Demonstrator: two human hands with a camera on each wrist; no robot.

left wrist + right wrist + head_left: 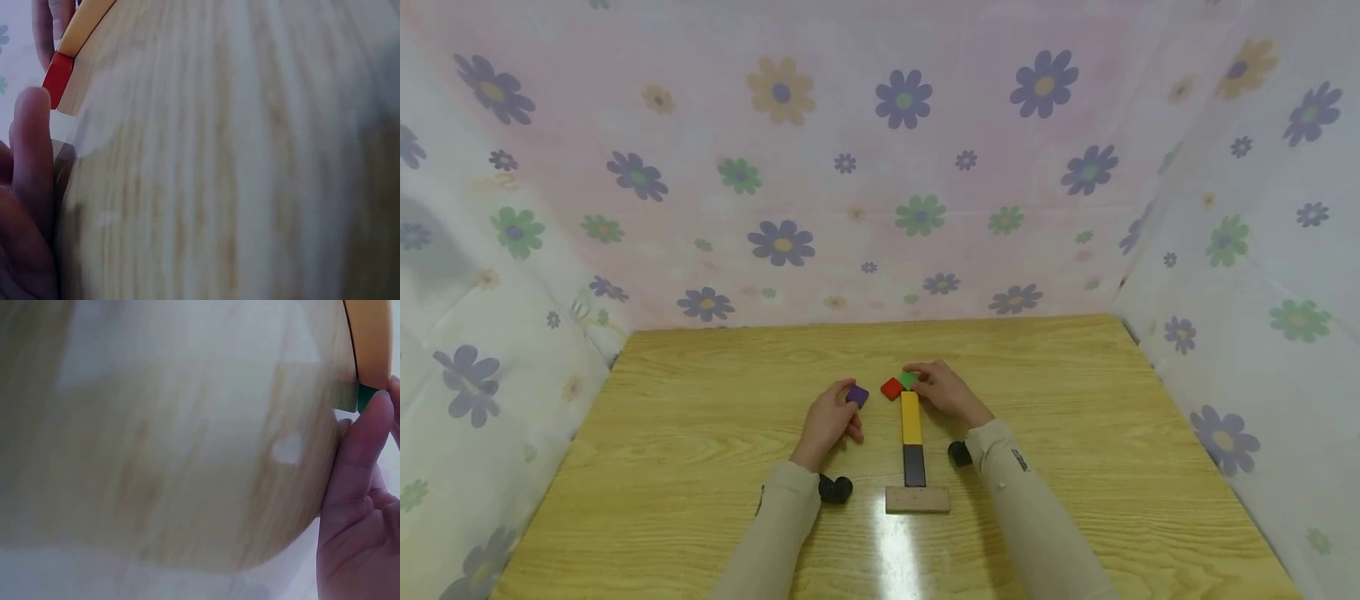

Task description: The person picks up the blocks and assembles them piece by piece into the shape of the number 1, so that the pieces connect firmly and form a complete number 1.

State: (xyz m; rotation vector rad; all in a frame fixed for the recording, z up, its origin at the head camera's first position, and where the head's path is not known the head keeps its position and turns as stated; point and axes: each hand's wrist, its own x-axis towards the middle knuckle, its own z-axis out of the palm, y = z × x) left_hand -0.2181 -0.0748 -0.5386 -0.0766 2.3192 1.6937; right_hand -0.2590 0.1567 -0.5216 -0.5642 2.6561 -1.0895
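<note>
In the head view my left hand (827,423) pinches a small purple square block (857,395) between thumb and fingers, left of the other blocks. My right hand (949,392) holds a green square block (907,380) at the far end of a yellow oblong block (910,418). Beside the green one lies a red square block (891,388), turned cornerwise. A black block (913,465) continues the line from the yellow one down to a crosswise plain wood block (917,500). The right wrist view shows the thumb against the green block (367,397), partly hidden.
All the blocks lie on a wood-grain table (700,467). Flowered cloth (850,183) hangs behind it and at both sides. Black rounded devices sit under both wrists, close above the tabletop.
</note>
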